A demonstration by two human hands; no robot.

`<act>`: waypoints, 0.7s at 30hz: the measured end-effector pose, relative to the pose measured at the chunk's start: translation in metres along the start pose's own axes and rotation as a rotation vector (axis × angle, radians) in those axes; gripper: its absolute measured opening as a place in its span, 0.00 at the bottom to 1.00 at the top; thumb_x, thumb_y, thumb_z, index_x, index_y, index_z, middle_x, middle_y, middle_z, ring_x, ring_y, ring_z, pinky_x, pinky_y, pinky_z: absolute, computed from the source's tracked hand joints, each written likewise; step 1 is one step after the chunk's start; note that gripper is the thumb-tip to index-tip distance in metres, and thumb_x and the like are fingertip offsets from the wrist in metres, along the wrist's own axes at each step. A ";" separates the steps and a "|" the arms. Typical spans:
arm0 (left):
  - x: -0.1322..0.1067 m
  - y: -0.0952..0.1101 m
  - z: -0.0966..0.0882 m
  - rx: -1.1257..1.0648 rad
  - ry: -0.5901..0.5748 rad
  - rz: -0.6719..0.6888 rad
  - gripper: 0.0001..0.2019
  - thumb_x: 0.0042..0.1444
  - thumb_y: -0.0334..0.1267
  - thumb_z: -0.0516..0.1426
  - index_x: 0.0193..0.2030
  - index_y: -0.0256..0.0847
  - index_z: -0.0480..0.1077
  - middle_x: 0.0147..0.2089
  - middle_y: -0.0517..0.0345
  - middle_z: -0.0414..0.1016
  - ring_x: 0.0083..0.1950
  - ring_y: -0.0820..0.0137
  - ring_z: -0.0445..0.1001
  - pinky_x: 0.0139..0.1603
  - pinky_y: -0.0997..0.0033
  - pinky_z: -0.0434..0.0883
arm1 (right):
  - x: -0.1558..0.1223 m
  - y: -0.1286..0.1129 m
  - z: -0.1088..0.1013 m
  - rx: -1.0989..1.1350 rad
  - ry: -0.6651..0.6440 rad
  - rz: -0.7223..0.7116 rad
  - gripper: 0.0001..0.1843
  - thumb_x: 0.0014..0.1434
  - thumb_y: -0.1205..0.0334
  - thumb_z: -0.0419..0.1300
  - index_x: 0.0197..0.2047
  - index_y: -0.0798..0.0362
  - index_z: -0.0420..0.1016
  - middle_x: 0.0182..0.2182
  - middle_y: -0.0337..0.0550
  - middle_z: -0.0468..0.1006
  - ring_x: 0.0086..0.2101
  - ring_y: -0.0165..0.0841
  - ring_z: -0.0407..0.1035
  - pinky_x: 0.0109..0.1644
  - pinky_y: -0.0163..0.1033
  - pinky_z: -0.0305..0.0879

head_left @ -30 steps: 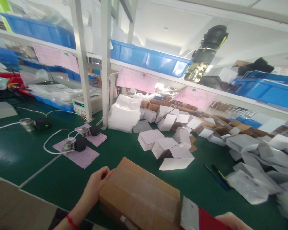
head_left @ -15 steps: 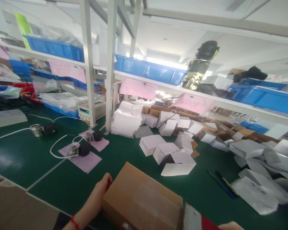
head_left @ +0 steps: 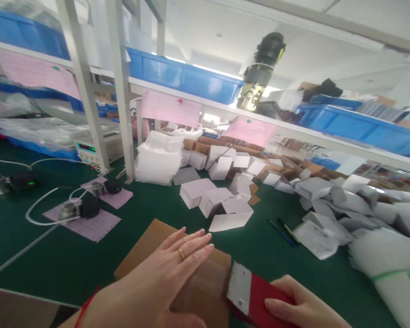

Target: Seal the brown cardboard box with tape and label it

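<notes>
A brown cardboard box (head_left: 138,248) lies on the green tabletop in front of me, with a strip of clear tape along its top. My left hand (head_left: 171,269) rests over that top, fingers stretched out and nearly flat; it covers much of the box. Against the box's right end is a red tape dispenser (head_left: 266,296) with a grey metal plate and screws. My right hand (head_left: 297,303) is closed round its red body, thumb on the near side. The dispenser's lower part is cut off by the picture's bottom edge.
White small boxes (head_left: 215,198) stand beyond, with more heaped to the right. Pens (head_left: 287,232) and a plastic bag (head_left: 317,239) lie right. Metal fittings with black housings (head_left: 89,207) sit on pink sheets at left. A shelf post (head_left: 121,91) rises near a power supply (head_left: 89,152).
My left hand has gone from the box's left side to flat on its top. The right hand and dispenser have come further into view. The camera has turned right.
</notes>
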State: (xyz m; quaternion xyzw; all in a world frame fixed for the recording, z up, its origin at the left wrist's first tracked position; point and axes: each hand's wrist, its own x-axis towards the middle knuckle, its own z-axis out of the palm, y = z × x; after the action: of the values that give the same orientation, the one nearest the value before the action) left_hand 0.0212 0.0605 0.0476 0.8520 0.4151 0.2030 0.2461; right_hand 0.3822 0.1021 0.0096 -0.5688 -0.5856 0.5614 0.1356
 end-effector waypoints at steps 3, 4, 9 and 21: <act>0.028 0.012 0.018 0.097 -0.219 0.066 0.56 0.52 0.49 0.71 0.79 0.39 0.44 0.80 0.42 0.44 0.80 0.51 0.46 0.79 0.40 0.37 | 0.000 -0.011 0.007 -0.009 -0.098 -0.079 0.44 0.47 0.20 0.70 0.33 0.58 0.73 0.26 0.41 0.73 0.25 0.32 0.65 0.26 0.31 0.54; 0.034 0.012 0.024 0.114 -0.245 0.056 0.57 0.50 0.47 0.71 0.79 0.38 0.43 0.80 0.39 0.43 0.80 0.49 0.45 0.79 0.38 0.37 | 0.001 -0.015 0.008 -0.016 -0.154 -0.100 0.43 0.49 0.19 0.69 0.30 0.58 0.72 0.23 0.39 0.70 0.23 0.29 0.60 0.24 0.30 0.49; 0.038 -0.001 0.038 0.125 -0.202 0.018 0.59 0.48 0.52 0.71 0.79 0.46 0.43 0.80 0.41 0.44 0.80 0.44 0.46 0.78 0.32 0.37 | 0.003 -0.024 0.002 0.045 -0.310 -0.147 0.41 0.55 0.23 0.68 0.29 0.59 0.73 0.23 0.41 0.71 0.22 0.27 0.59 0.23 0.30 0.46; 0.031 -0.008 0.044 0.279 -0.184 -0.008 0.59 0.51 0.53 0.68 0.79 0.59 0.33 0.81 0.54 0.43 0.80 0.47 0.45 0.78 0.32 0.37 | -0.014 0.070 -0.016 0.086 -0.036 0.056 0.34 0.48 0.33 0.74 0.39 0.57 0.74 0.33 0.45 0.79 0.33 0.41 0.74 0.31 0.33 0.60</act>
State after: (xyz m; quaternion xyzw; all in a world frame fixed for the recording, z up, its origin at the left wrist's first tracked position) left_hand 0.0577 0.0788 0.0123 0.8913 0.4183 0.0633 0.1630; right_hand 0.4355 0.0793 -0.0347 -0.5682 -0.5473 0.5998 0.1336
